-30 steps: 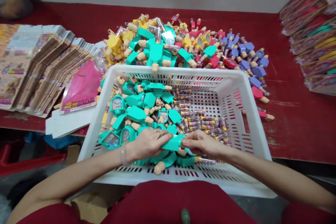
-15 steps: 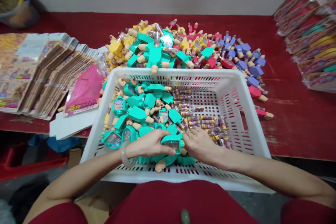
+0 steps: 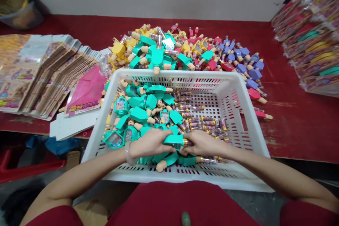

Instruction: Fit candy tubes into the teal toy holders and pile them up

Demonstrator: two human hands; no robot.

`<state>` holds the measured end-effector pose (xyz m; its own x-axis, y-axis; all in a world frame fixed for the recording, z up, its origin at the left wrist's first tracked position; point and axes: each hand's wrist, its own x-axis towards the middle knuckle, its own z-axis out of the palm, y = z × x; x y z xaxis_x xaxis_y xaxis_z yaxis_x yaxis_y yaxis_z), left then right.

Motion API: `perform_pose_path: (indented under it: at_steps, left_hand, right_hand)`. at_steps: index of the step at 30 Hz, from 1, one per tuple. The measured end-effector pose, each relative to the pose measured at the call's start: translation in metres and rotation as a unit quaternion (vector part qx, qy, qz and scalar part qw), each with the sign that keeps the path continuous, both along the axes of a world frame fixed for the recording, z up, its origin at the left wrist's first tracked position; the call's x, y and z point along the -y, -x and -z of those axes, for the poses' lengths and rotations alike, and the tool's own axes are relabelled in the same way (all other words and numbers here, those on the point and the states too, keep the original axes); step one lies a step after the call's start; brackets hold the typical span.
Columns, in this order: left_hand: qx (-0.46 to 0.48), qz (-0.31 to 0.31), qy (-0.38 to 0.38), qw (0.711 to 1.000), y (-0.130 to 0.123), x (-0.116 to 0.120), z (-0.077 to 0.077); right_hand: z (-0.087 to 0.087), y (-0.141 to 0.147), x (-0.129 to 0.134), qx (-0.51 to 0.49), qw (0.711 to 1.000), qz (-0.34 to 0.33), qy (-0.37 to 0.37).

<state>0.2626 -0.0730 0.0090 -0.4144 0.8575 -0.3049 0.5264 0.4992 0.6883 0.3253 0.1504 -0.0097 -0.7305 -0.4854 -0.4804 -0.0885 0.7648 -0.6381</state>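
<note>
My left hand (image 3: 151, 143), with a pale bracelet at its wrist, is closed round a teal plastic toy (image 3: 173, 140) that has a box-like body. At the toy's right end, the fingers of my right hand (image 3: 203, 143) are closed round a small clear tube (image 3: 188, 142) with dark contents, in line with the toy. Both hands are over a white slotted basket (image 3: 255, 169). Many more teal toys (image 3: 139, 114) with beige knobs lie in its left half. Loose tubes with yellow ends (image 3: 208, 123) lie in the right half.
Behind the basket is a heap of yellow, teal, red and purple toys (image 3: 156, 56). Stacks of printed cards (image 3: 50, 74) and a pink bag (image 3: 88, 86) lie left on the red table (image 3: 288, 123). Packaged goods (image 3: 315, 42) are stacked at right.
The held teal toy has turned, so its windowed face no longer shows. My right hand has shifted its grip, and the tube at the toy's end is now visible.
</note>
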Motion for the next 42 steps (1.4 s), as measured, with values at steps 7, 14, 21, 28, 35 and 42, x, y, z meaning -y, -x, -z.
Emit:
perform_pose_path:
  at_steps: [7,14,21,28,35,42]
  left_hand:
    - [0.251,-0.084,0.024,0.964,0.004,-0.004,-0.01]
    - [-0.061,-0.013,0.056,0.996,-0.019,-0.008,0.006]
    - [-0.089,-0.187,0.009,0.978,0.059,0.004,-0.036]
    - [-0.405,-0.269,-0.083,0.87,0.137,-0.023,-0.071]
    - [-0.274,0.106,0.085,0.952,0.072,-0.087,0.048]
    - [-0.288,0.068,0.062,0.953,0.067,-0.069,0.022]
  right_hand:
    - [-0.007,0.001,0.001,-0.163,0.963,-0.048,-0.208]
    - [0.001,0.006,-0.006,0.037,0.994,-0.041,-0.094]
    - [-0.023,0.034,-0.04,-0.175,0.96,0.191,0.103]
    - [-0.023,0.058,-0.061,0.03,0.868,0.407,0.282]
    - [0.011,0.087,-0.08,-0.02,0.973,0.216,-0.083]
    - [0.06,0.111,-0.082,-0.036,0.949,0.12,-0.289]
